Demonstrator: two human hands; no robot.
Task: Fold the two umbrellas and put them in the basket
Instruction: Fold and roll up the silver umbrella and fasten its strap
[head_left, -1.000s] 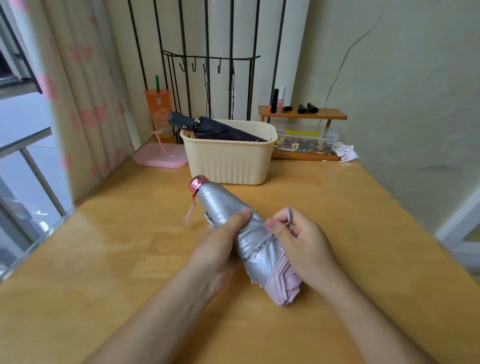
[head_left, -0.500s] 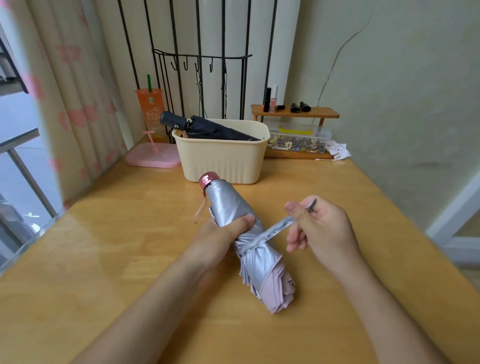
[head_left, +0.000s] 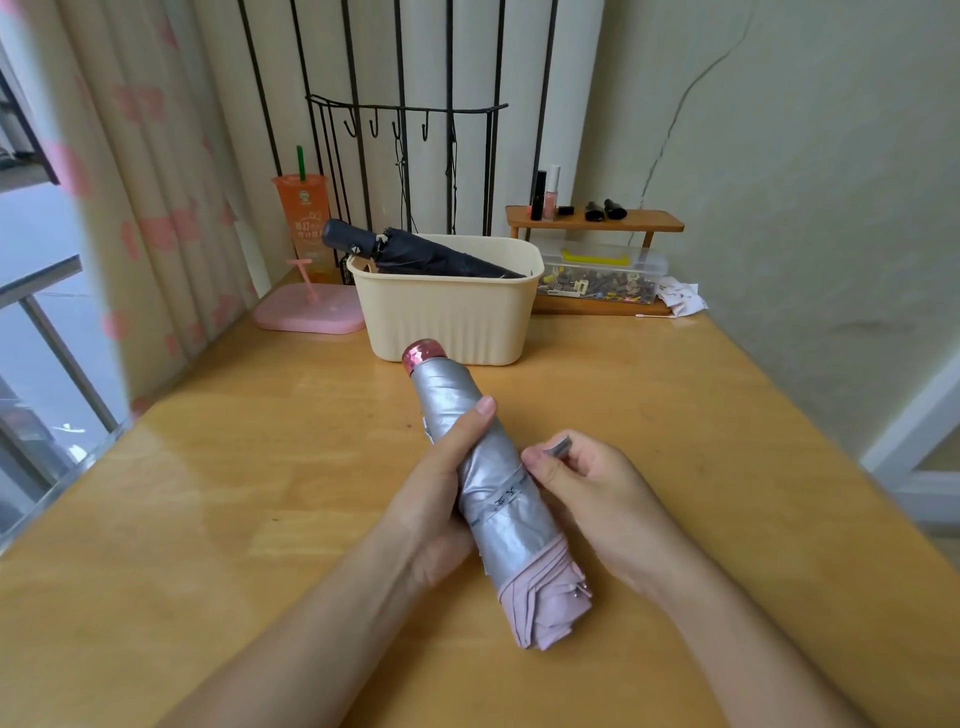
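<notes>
Now clasps silver umbrella in left grip, pinches strap in right grip; risks unrolling on slackening.

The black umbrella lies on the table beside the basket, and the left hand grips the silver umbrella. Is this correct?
Not quite. The head view shows the black umbrella lying in the basket, handle sticking out over the rim, not beside it. The left hand does grip the silver umbrella.
</notes>
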